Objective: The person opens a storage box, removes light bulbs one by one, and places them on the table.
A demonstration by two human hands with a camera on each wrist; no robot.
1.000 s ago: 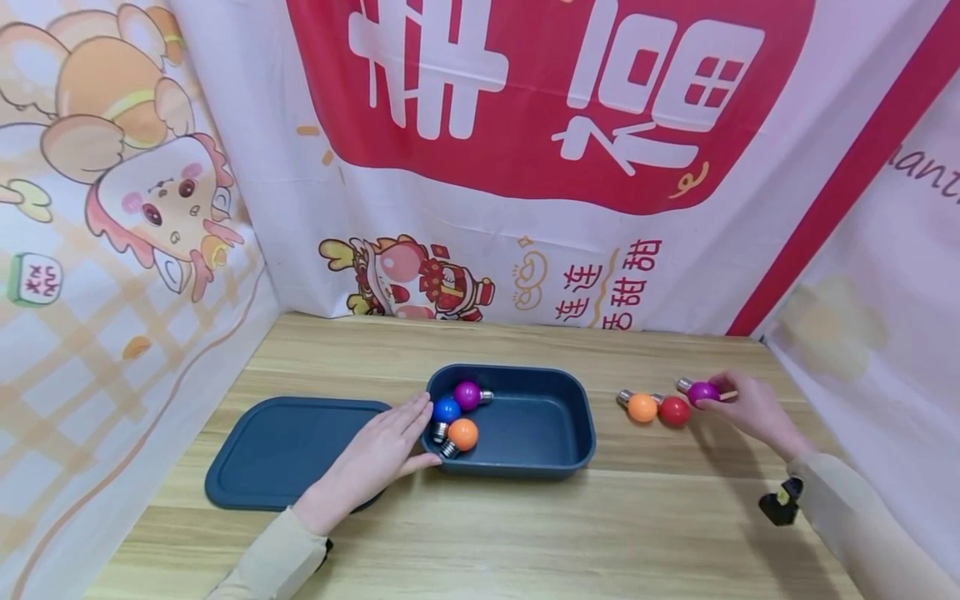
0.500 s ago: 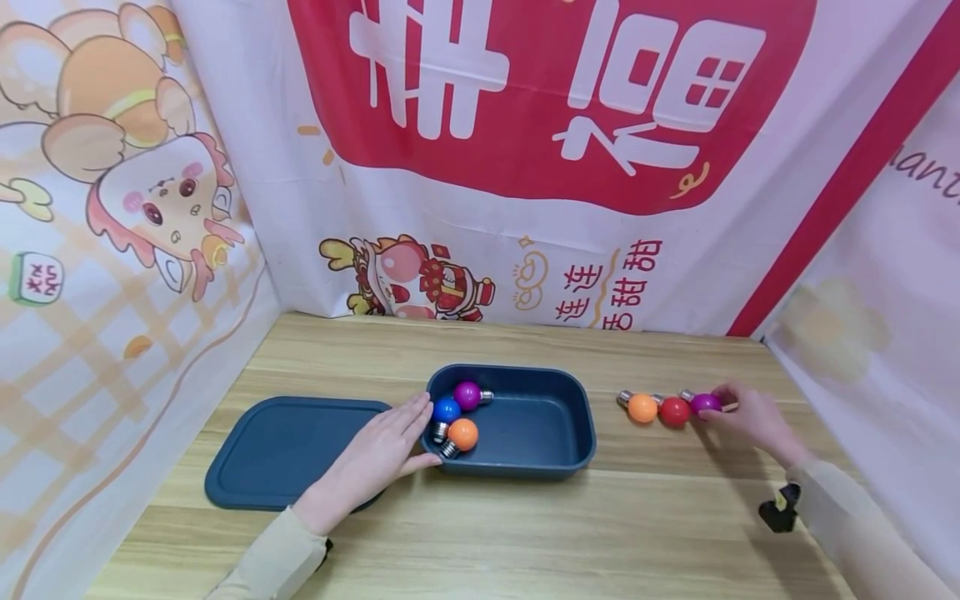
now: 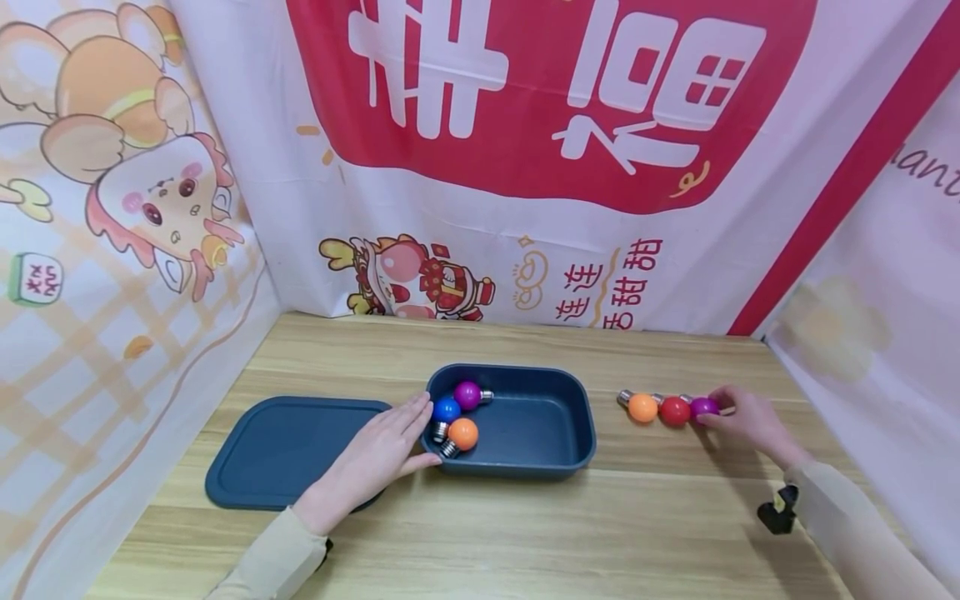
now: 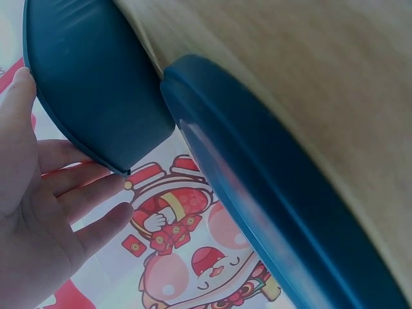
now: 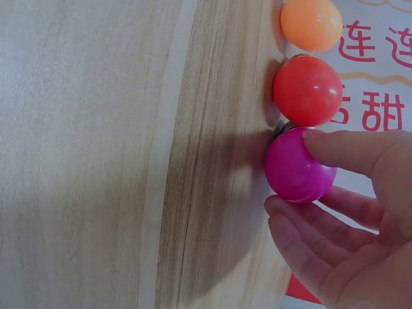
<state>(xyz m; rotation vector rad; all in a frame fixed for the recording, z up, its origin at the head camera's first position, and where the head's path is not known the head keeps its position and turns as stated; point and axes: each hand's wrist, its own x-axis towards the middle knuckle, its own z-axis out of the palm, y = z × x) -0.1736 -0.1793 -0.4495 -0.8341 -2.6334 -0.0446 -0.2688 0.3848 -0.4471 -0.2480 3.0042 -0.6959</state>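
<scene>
On the right of the table my right hand (image 3: 752,423) pinches a purple light bulb (image 5: 299,166) between thumb and fingers. That bulb lies at the end of a row, against a red bulb (image 3: 674,411), with an orange bulb (image 3: 642,407) beyond it. My left hand (image 3: 384,442) rests with extended fingers on the left rim of a dark blue box (image 3: 555,467); the left wrist view shows its thumb and fingers touching the box's edge. Inside the box, at its left end, lie a purple bulb (image 3: 467,396), a blue bulb (image 3: 446,409) and an orange bulb (image 3: 462,434).
A dark blue lid (image 3: 277,450) lies flat on the wooden table (image 3: 525,542), left of the box and partly under the left forearm and hand. Printed cloth (image 3: 525,183) hangs behind the table and along both sides.
My right hand has lowered the purple bulb slightly and shifted it so it lies in line against the red bulb. The left hand and the box have stayed put.
</scene>
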